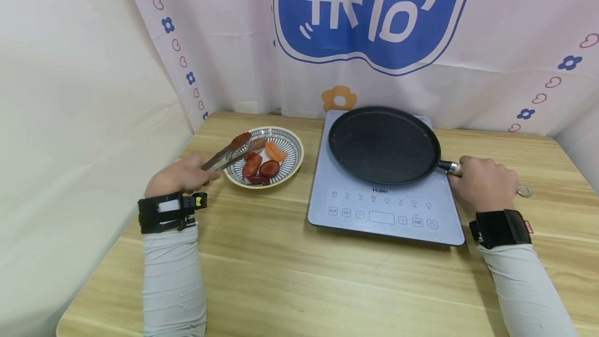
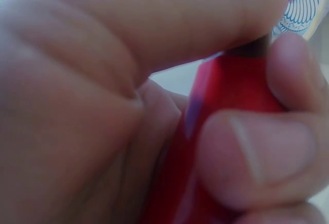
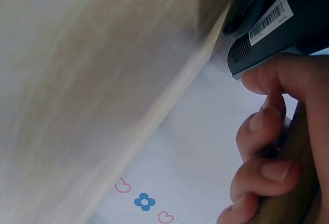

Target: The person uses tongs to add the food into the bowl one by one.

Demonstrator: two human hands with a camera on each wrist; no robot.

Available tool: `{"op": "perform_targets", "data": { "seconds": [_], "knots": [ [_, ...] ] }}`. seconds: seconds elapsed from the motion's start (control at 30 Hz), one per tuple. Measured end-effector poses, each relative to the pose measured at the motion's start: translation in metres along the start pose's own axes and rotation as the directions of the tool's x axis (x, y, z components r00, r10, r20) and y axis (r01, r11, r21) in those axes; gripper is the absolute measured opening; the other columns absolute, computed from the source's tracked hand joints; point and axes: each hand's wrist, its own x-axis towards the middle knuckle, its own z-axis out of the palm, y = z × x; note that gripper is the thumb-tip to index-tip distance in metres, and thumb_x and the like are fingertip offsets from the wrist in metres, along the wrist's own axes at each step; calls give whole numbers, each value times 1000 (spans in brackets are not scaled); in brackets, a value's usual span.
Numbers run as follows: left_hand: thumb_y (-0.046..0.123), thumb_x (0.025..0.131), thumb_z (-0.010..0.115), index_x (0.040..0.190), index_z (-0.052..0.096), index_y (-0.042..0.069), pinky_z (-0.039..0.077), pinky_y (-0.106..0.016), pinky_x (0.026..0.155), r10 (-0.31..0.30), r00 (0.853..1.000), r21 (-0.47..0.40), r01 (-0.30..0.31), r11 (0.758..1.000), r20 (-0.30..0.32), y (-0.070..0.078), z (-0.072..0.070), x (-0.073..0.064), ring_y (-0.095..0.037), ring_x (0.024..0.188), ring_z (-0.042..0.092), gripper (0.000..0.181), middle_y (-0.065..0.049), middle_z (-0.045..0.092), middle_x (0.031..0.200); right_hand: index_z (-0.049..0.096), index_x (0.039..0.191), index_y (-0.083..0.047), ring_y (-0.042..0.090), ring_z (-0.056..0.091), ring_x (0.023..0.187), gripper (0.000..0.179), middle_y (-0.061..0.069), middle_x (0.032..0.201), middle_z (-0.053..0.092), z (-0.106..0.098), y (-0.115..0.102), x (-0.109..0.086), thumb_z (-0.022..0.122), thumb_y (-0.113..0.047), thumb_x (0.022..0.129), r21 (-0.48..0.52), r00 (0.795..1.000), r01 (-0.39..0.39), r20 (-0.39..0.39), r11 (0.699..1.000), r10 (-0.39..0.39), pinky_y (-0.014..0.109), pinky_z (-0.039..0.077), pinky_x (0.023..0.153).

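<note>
Left hand [image 1: 180, 175]: at the near left of the plate, fingers curled round the tongs [image 1: 218, 159] and pinching their grip. The tongs' two arms stand apart; their reddish-brown tips lie over the far left part of the plate. Whether they touch food cannot be told.

Plate [image 1: 298, 151]: patterned, left of the cooker and apart from it. Contents: a red sausage-like piece [image 1: 252, 166], an orange piece [image 1: 275, 151], and a dark red round piece [image 1: 269, 169], grouped towards the middle and near side.

Right hand [image 1: 486, 183]: fingers wrapped round the pan handle [image 1: 453, 167], right of the cooker.

Pan [image 1: 385, 145]: black, flat, resting on the far part of the cooker [image 1: 360, 230], its cooking surface bare.

Handling notes, by judgement: lower the tips either side of one piece, then squeeze gently, since soft food may slip or tear. Approach low to spare the plate's rim. A light, level hold on the handle should suffice; pulling could drag the pan off centre.

Differences between views: the left wrist view alone shows the red grip of the tongs; the right wrist view alone shows a barcode label [image 3: 271, 18] on a black casing and the handle's brown part. Only the head view shows plate and pan together.
</note>
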Motion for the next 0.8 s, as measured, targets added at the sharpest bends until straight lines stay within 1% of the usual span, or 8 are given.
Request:
{"op": "perform_targets", "data": {
  "seconds": [0.27,0.47,0.63,0.8],
  "knots": [
    [39,107,56,107,51,3,46,-28,56,-22,1000,2,22,1000,4,-2,1,2,-12,57,52,37,0,59,76,56,72,-7,28,43,50,29,7,56,45,-1,-1,0,72,-24,90,3,1000,-7,18,1000,7,41,30,46],
    [38,108,56,103,51,4,47,-28,56,-29,1000,2,29,1000,10,-2,2,2,-11,57,53,35,0,60,75,56,72,-7,28,43,51,29,7,56,45,-2,-1,0,71,-24,90,6,1000,-12,24,1000,12,42,30,46],
    [39,108,55,105,48,4,46,-28,58,-30,1000,17,30,999,9,-2,0,-1,-13,59,53,36,-2,59,78,55,71,-7,28,43,51,29,7,56,44,-2,-2,0,71,-23,89,9,1000,-11,17,1000,10,41,30,46],
    [36,108,55,103,48,4,46,-27,56,-30,999,3,30,1000,23,0,0,-2,-11,57,52,33,1,59,74,55,71,-7,28,42,50,29,6,56,44,-2,-2,-1,71,-23,90,8,1000,-11,13,1000,11,41,29,46]
  ]
}}
